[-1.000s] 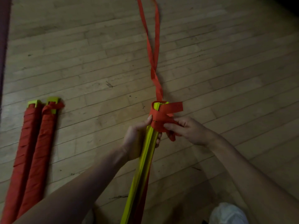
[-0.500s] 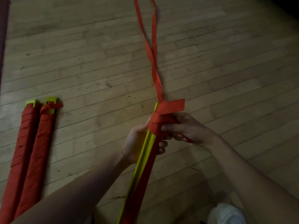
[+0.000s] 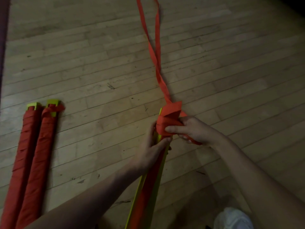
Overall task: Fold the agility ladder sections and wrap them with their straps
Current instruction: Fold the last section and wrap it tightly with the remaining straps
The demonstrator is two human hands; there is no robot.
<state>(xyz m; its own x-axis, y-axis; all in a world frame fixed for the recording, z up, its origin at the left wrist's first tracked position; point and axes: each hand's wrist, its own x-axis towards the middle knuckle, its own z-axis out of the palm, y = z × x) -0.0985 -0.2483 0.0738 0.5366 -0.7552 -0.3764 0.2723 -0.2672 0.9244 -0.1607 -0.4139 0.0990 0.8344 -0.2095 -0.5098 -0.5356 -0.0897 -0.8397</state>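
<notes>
Strap [image 3: 149,47]: both tails run off the top edge; far ends not seen.
Bundle [image 3: 148,195]: lower end cut by the bottom edge. Strap turns cover its top, so the rung count cannot be told.
Left hand [image 3: 151,152]: grips the bundle; fingers pass behind it, mostly hidden.
Right hand [image 3: 194,129]: pinches the strap; the piece under the palm is largely hidden.
Two wrapped rolls [image 3: 41,154]: lower ends cut by the left and bottom edges.
Shoe [image 3: 232,218]: blurred, cut by the bottom edge.
Floor [image 3: 231,71]: top right corner too dark to read.
</notes>
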